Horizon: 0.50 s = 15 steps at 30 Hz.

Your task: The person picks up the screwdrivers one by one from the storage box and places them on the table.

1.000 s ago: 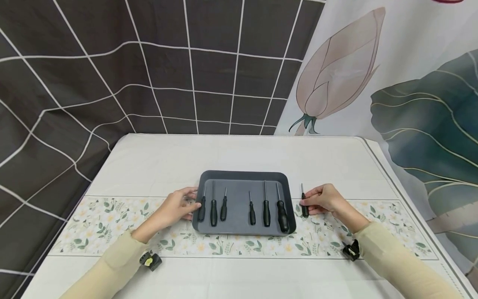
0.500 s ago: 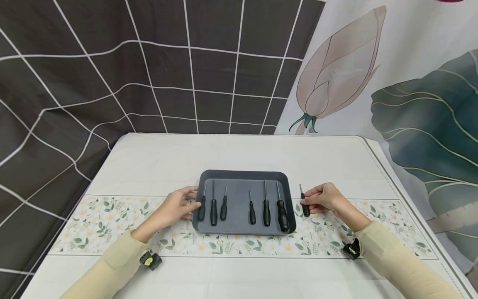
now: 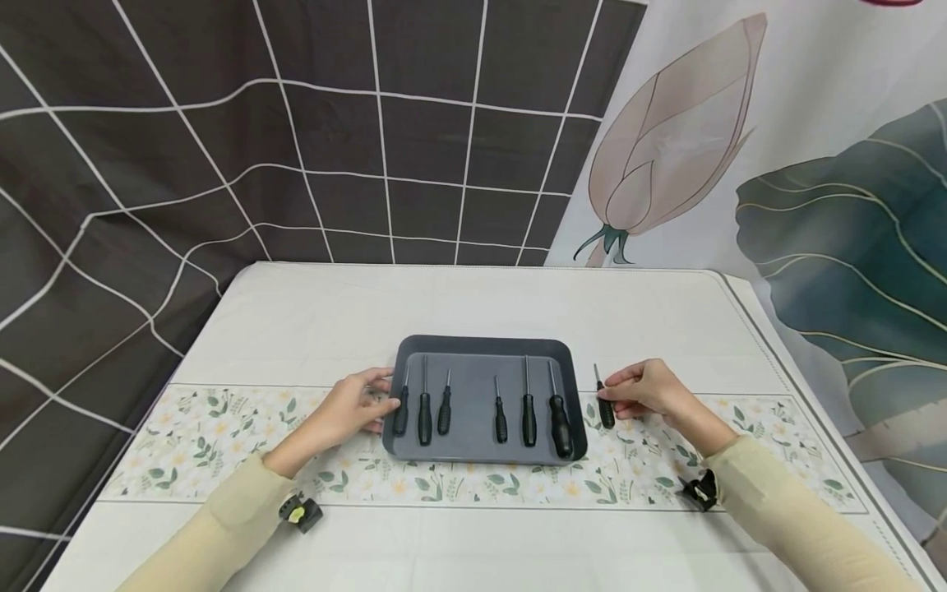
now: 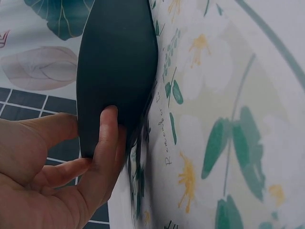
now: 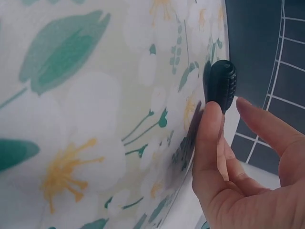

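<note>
My left hand (image 3: 353, 409) grips the left edge of a dark grey rectangular tray (image 3: 473, 455); in the left wrist view its fingers (image 4: 108, 126) lie against the tray's outer wall, thumb at the rim. Just right of the tray, my right hand (image 3: 645, 390) pinches a small black-handled screwdriver (image 3: 606, 413) between thumb and fingers. Its shaft points toward the back, and its ribbed handle (image 5: 222, 83) is close over the cloth in the right wrist view. Inside the tray, several black-handled screwdrivers lie shafts to the back: three at left, three at right, including a thick one (image 3: 560, 427).
A white tablecloth (image 3: 473, 304) with a floral band (image 3: 222, 444) covers the table. Behind it hangs a dark gridded curtain (image 3: 429, 140), with a white flower-patterned curtain (image 3: 681, 156) on the right. Each wrist carries a small black camera (image 3: 302, 513).
The screwdriver in my right hand has turned slightly, its handle end shifting a little right. My left hand and the tray keep their places.
</note>
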### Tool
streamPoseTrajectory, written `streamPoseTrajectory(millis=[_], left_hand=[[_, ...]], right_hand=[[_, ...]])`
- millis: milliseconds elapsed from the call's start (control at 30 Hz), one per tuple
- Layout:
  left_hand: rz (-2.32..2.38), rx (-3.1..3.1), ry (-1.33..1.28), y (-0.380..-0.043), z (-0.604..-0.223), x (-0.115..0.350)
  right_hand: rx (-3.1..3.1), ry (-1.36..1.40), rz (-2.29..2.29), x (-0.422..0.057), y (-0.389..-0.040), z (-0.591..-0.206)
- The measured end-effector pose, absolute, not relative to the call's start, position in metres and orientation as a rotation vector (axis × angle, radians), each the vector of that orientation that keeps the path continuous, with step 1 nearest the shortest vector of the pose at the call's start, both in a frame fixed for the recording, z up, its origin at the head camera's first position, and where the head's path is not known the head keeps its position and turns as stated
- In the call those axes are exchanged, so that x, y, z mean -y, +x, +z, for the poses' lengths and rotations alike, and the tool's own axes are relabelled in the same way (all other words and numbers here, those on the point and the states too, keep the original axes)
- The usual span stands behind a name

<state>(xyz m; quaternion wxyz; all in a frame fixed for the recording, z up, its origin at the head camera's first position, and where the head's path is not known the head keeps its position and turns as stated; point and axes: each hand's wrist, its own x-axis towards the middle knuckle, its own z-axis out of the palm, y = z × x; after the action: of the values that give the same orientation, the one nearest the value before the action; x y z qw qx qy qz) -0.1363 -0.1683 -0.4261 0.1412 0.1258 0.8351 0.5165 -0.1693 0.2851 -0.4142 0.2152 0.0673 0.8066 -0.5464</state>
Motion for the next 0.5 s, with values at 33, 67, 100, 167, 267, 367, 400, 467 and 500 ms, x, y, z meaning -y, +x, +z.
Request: streamPoseTrajectory(millis=[33, 67, 100, 167, 267, 367, 400, 467, 500], left_hand=[[1.492, -2.411, 0.363, -0.136, -0.426, 0.168], [1.491, -2.411, 0.363, -0.136, -0.426, 0.168], [1.491, -2.411, 0.362, -0.136, -0.426, 0.168], [1.491, -2.410, 0.356, -0.137, -0.426, 0.168], [1.493, -2.406, 0.353, -0.137, -0.425, 0.167], [1.497, -2.401, 0.353, -0.137, -0.425, 0.167], [1.496, -2.399, 0.350, -0.137, -0.425, 0.167], [1.494, -2.401, 0.340, -0.137, -0.425, 0.167], [1.492, -2.403, 0.338, -0.137, -0.425, 0.167]], right_hand=[[-2.237, 0.180, -1.519, -0.285, -0.169, -0.413], [-2.237, 0.176, -1.523, -0.285, -0.170, -0.413], [-2.239, 0.172, -1.525, -0.285, -0.170, -0.412], [-2.247, 0.166, -1.530, -0.285, -0.170, -0.411], [-2.272, 0.171, -1.524, -0.284, -0.170, -0.408], [-2.305, 0.164, -1.502, -0.283, -0.170, -0.405], [-2.315, 0.162, -1.496, -0.282, -0.170, -0.403], [-2.330, 0.147, -1.488, -0.281, -0.170, -0.401], [-2.339, 0.135, -1.482, -0.280, -0.170, -0.400]])
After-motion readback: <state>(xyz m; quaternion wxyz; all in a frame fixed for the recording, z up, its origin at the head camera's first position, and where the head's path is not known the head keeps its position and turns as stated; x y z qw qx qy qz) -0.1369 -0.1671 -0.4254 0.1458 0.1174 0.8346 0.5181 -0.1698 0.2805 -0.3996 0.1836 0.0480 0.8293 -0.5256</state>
